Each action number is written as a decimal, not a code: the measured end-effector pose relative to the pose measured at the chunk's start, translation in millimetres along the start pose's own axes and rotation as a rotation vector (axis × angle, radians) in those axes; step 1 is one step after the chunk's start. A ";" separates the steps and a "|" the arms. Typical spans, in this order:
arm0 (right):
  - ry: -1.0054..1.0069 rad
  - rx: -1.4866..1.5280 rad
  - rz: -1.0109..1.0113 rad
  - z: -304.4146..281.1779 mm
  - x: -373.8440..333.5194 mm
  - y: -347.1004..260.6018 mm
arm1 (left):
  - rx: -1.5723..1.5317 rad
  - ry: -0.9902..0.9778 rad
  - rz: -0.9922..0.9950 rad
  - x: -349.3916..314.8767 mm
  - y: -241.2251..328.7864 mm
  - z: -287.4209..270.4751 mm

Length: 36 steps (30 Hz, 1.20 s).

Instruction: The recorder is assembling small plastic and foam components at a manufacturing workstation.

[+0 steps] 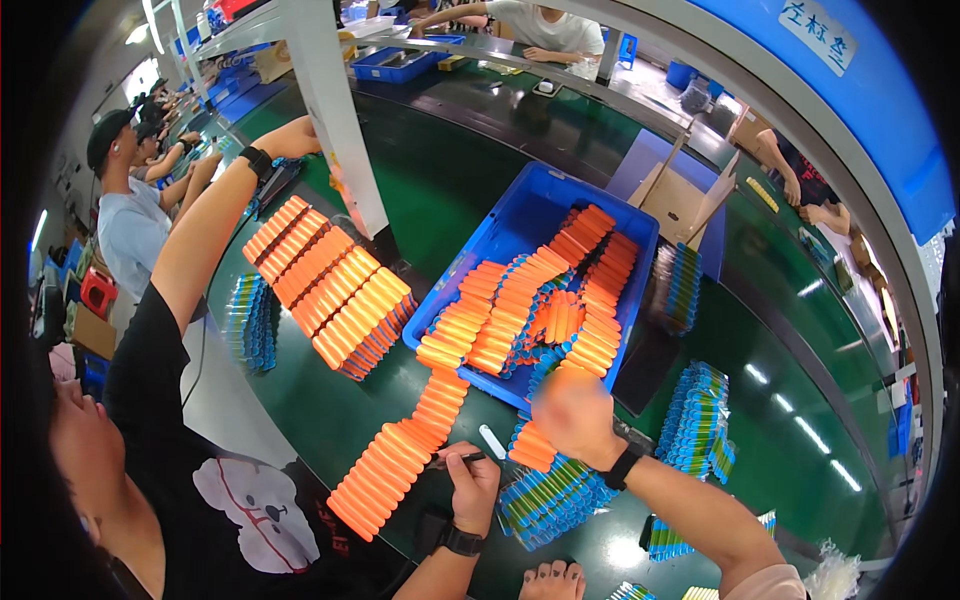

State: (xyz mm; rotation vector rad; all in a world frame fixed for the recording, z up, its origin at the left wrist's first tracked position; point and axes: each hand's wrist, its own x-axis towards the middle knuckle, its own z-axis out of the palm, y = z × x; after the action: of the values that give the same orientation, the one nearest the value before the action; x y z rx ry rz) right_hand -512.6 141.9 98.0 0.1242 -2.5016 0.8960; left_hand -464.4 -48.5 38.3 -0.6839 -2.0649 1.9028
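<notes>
My right hand (pixel 575 415), blurred, is closed on a strip of slim orange sticks (pixel 533 449) at the blue bin's near edge. My left hand (pixel 552 581) shows only its curled fingers at the lower edge; whatever they hold is hidden. The blue bin (pixel 440 290) holds several orange strips (pixel 500 330) with blue undersides. One long orange strip (pixel 385 480) runs from its near corner onto the table. At that strip, a neighbour's hand (pixel 470 495) holds a dark pen (pixel 455 460). A short white stick (pixel 492 442) lies beside it. Blue-green strips (pixel 555 500) lie below my right hand.
Stacked orange strips (pixel 335 290) sit left of the bin, near a white post (pixel 335 120). More blue-green strips lie on the right (pixel 695 420) and far left (pixel 250 325). Behind the bin stands an open cardboard box (pixel 680 195). The neighbour's other arm (pixel 215 220) reaches up-left.
</notes>
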 end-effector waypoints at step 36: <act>0.009 -0.364 0.142 7.4 -9.1 7.1 | -0.439 0.164 -0.058 -15.9 -13.6 -57.4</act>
State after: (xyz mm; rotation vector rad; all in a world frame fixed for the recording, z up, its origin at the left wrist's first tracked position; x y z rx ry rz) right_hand -509.3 142.2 84.7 -0.1780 -2.6425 0.4771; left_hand -425.2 -7.1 60.4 -0.8296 -2.3817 1.3183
